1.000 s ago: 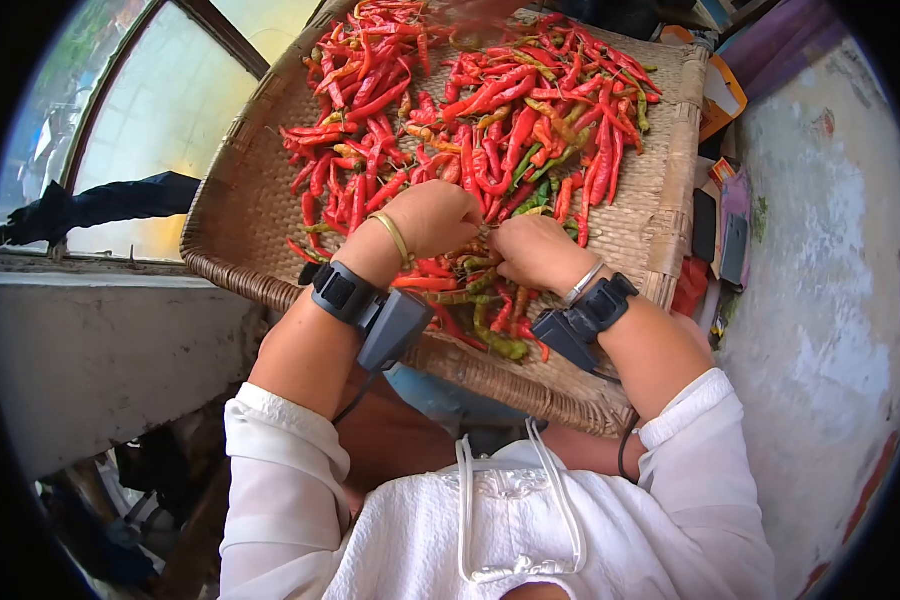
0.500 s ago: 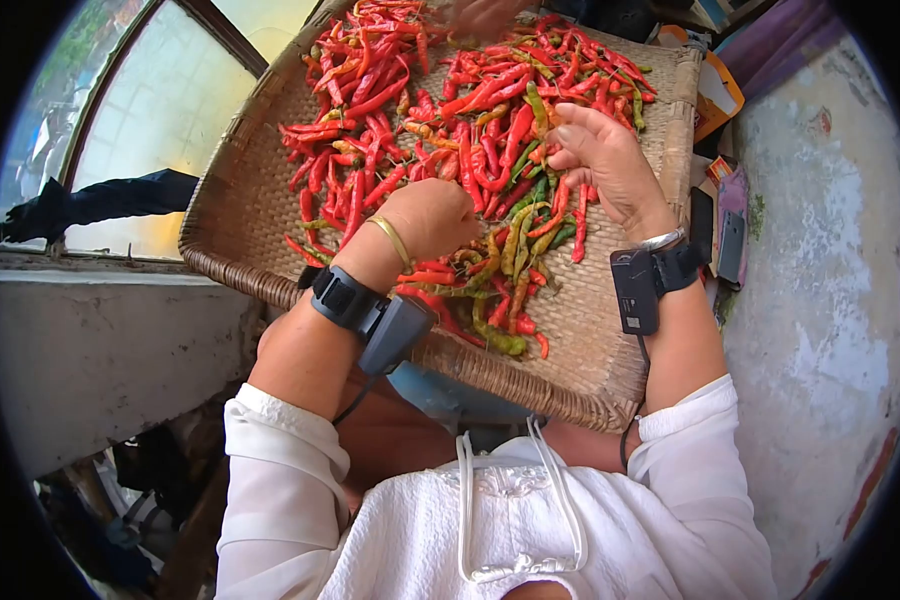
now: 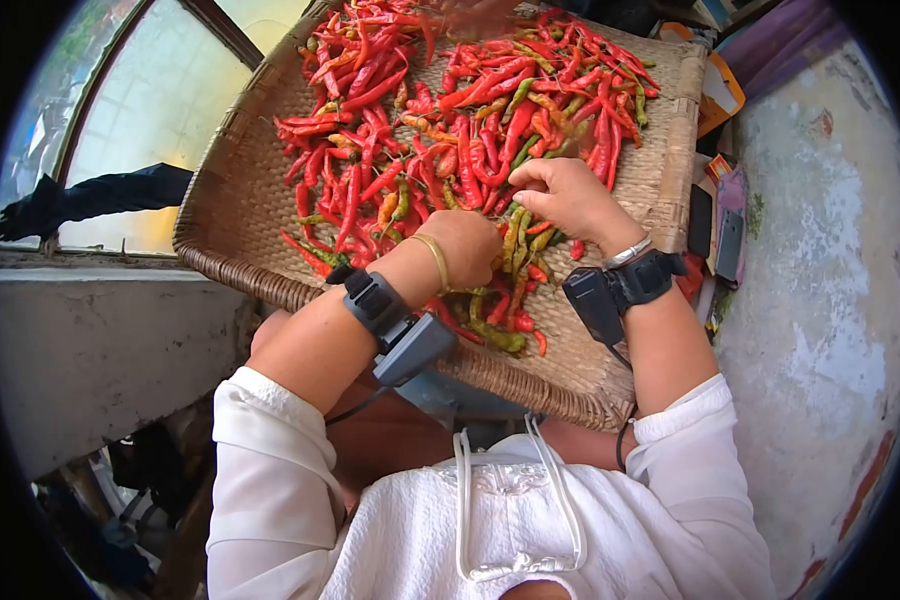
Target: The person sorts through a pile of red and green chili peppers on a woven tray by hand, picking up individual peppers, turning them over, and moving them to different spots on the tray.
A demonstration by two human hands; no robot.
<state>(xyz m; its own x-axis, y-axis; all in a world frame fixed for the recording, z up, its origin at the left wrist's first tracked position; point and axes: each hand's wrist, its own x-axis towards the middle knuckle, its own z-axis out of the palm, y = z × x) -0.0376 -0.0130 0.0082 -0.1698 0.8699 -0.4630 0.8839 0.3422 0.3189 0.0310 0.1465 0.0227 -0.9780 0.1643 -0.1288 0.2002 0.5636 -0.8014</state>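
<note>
Red chili peppers point(image 3: 490, 90) lie heaped in a shallow woven tray point(image 3: 650, 345), with greenish-yellow chilies point(image 3: 515, 240) among them in front of my hands. My left hand point(image 3: 463, 245) is curled low over the near part of the heap. Its fingertips are turned away, so whatever they hold is hidden. Just to the right, my right hand point(image 3: 575, 200) bends over the greenish chilies with thumb and forefinger drawn together. I cannot make out anything between those fingers.
A window point(image 3: 155, 100) and a ledge point(image 3: 120, 350) stand on the left, with dark cloth point(image 3: 115, 205) across them. Right of the tray are a phone point(image 3: 731, 245) and an orange box point(image 3: 718, 95). A blurred hand point(image 3: 470, 15) of another person shows at the far rim.
My right hand has come down and leftward from above the chilies, its fingers now closer together. My left hand has shifted right and slightly down, so the two are nearer each other.
</note>
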